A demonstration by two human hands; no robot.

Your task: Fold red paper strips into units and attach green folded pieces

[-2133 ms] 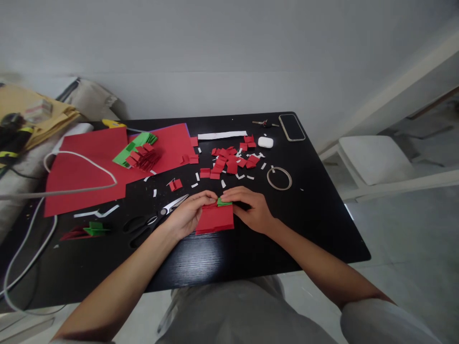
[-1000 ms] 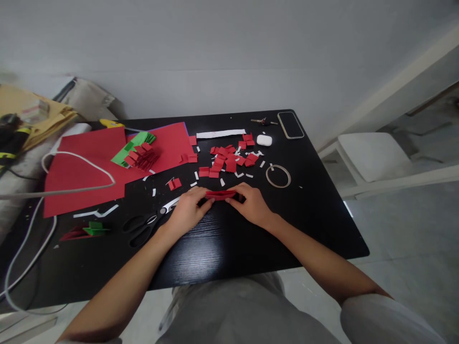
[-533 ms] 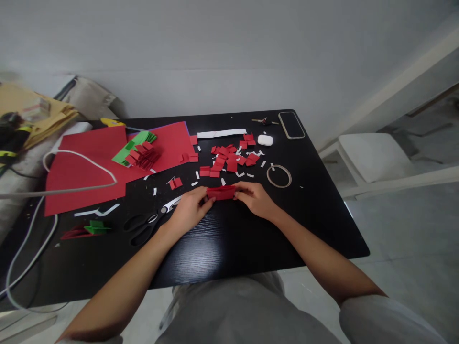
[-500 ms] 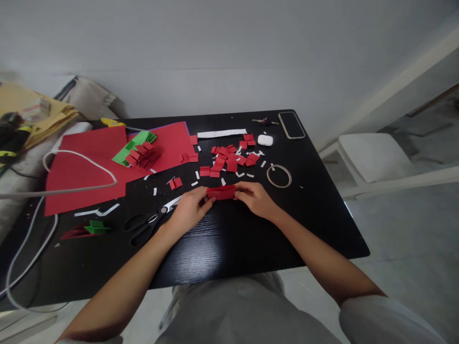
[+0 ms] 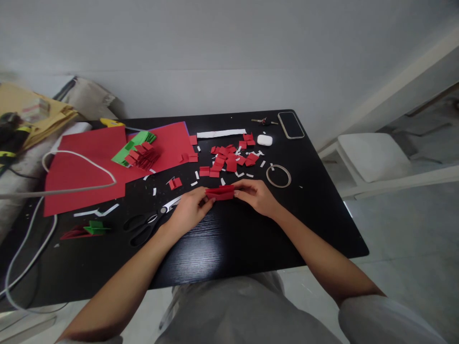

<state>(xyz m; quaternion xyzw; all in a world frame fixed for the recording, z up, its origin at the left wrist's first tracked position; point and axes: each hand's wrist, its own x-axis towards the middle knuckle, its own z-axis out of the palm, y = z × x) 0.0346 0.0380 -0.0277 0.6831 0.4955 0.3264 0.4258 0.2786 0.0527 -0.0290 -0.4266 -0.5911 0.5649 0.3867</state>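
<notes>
Between both hands is a folded strip of red paper (image 5: 220,193), its crease running lengthwise and its upper flap standing partly up. My left hand (image 5: 191,208) pinches the strip's left end with thumb and fingers. At the right end, my right hand (image 5: 255,197) grips it the same way. Scissors (image 5: 163,210) with black handles lie beside my left hand, their blades partly hidden by it. Beyond the hands are several small folded red paper pieces (image 5: 222,160) and white paper scraps (image 5: 223,181). A single red piece (image 5: 175,183) rests left of them.
On the black table (image 5: 272,248), red sheets (image 5: 86,172) lie left with folded green paper (image 5: 129,150) and a yellow cutter (image 5: 111,123). A white cable (image 5: 71,191) crosses the left side. At right are a wire ring (image 5: 278,176), white case (image 5: 265,140), keys (image 5: 264,121) and phone (image 5: 290,125).
The red strip's fold has opened slightly, with the upper flap now standing further from the lower one. Both hands keep their hold in nearly the same place.
</notes>
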